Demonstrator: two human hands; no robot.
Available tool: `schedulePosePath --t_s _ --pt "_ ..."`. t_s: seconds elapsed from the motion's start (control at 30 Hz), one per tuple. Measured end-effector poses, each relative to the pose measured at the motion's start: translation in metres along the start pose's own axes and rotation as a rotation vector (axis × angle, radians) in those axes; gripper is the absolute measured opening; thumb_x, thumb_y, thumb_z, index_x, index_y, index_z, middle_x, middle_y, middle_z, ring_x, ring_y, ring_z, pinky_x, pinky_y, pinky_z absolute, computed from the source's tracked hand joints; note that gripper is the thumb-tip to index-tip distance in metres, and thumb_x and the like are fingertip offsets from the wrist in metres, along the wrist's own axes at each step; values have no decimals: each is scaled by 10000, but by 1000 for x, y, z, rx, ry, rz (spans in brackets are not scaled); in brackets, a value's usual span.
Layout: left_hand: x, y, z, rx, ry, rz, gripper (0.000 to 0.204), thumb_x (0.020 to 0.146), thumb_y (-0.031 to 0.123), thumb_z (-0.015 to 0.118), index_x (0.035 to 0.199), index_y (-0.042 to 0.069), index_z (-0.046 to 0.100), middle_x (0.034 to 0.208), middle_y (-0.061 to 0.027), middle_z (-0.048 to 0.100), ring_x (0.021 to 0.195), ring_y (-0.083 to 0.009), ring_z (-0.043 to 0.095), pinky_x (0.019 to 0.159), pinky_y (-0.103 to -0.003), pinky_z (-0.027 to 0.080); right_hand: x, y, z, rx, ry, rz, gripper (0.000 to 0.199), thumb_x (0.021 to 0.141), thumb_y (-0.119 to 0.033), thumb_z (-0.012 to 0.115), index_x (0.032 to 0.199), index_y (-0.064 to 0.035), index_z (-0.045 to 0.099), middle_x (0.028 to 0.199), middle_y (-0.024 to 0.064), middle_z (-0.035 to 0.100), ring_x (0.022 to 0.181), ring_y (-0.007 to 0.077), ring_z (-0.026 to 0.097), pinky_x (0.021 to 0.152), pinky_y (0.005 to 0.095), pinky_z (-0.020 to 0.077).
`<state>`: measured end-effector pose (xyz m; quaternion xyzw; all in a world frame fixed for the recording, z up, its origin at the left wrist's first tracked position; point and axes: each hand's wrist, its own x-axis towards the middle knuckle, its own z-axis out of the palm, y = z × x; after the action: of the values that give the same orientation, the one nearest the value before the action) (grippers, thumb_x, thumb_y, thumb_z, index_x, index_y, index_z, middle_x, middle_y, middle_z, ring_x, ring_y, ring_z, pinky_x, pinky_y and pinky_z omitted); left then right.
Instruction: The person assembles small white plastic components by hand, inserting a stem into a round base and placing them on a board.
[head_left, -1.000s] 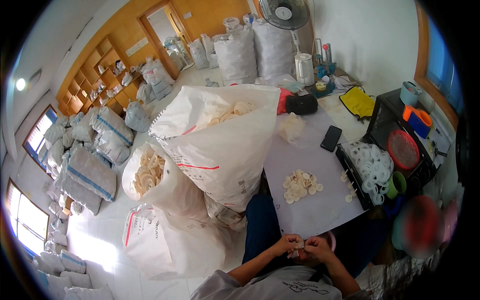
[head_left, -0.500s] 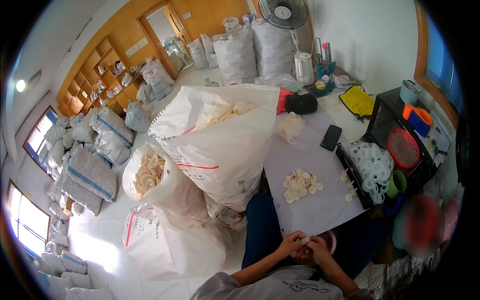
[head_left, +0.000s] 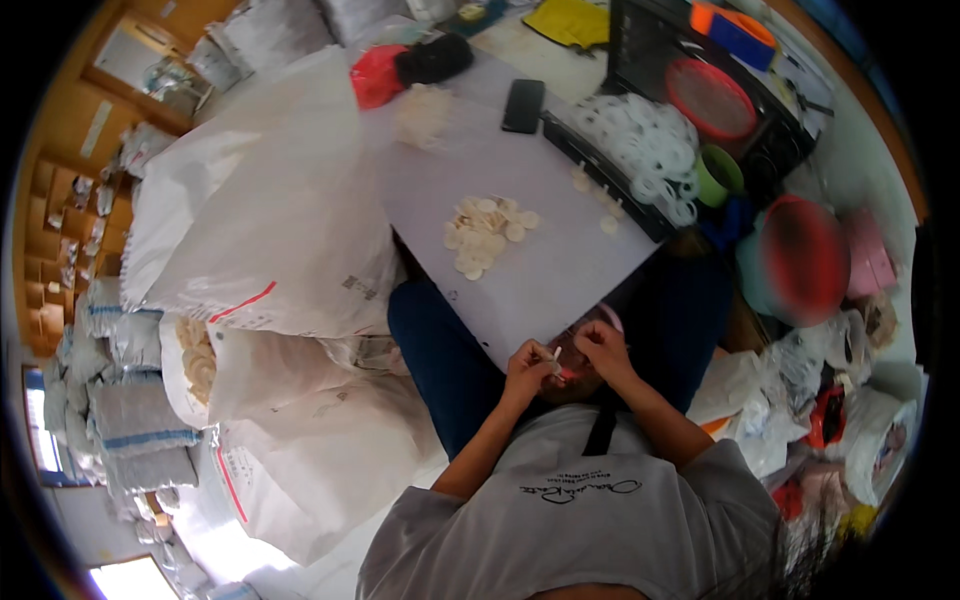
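Both hands meet low over the lap, just below the near edge of the grey board (head_left: 540, 270). The left hand (head_left: 527, 368) is curled, its fingertips pinched on a small pale piece (head_left: 553, 354); the right hand (head_left: 603, 348) closes in on the same spot from the other side, fingers bent, but whether it grips the piece too I cannot tell. Something pink and red shows between and under the hands, too hidden to name.

On the board, well apart from the hands, lies a loose heap of cream discs (head_left: 483, 232), with a few strays toward the right edge. A black phone (head_left: 523, 105) lies farther up.

To the right, a black crate (head_left: 640, 150) holds a tangle of white rings (head_left: 645, 150); a green cup (head_left: 718, 175) stands against it, and a red round tray (head_left: 710, 98) sits deeper in. A red bucket (head_left: 805, 258) stands beside the right knee; its contents are blurred.

To the left, big white sacks (head_left: 270, 220) stand packed together. One open sack (head_left: 195, 355) shows cream discs inside.
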<state>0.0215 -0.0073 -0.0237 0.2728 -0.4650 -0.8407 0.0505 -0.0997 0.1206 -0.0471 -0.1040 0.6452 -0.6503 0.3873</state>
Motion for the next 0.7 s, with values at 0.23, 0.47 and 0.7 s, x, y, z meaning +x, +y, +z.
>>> schedulePosePath --t_s 0.23,0.47,0.7 --pt "19 25 2 818 265 310 255 765 40 619 991 5 505 775 -57 552 504 -87 510 446 -228 438 34 -8 -12 -587 219 -353 83 767 -66 588 793 -2 542 666 55 586 593 108 557 558 256 448" --pt "86 95 -29 918 735 667 317 738 39 639 1025 -21 520 763 -59 514 587 -141 512 531 -273 446 44 -37 -8 -839 276 -295 144 762 -165 579 809 -33 548 697 157 588 657 316 585 604 390 456" --pt "93 67 -88 1100 810 683 198 708 54 598 893 16 537 852 -175 526 771 -351 519 683 -413 432 39 -33 22 -1003 221 -296 155 776 -186 553 773 -35 520 732 188 573 699 372 565 628 450 448"
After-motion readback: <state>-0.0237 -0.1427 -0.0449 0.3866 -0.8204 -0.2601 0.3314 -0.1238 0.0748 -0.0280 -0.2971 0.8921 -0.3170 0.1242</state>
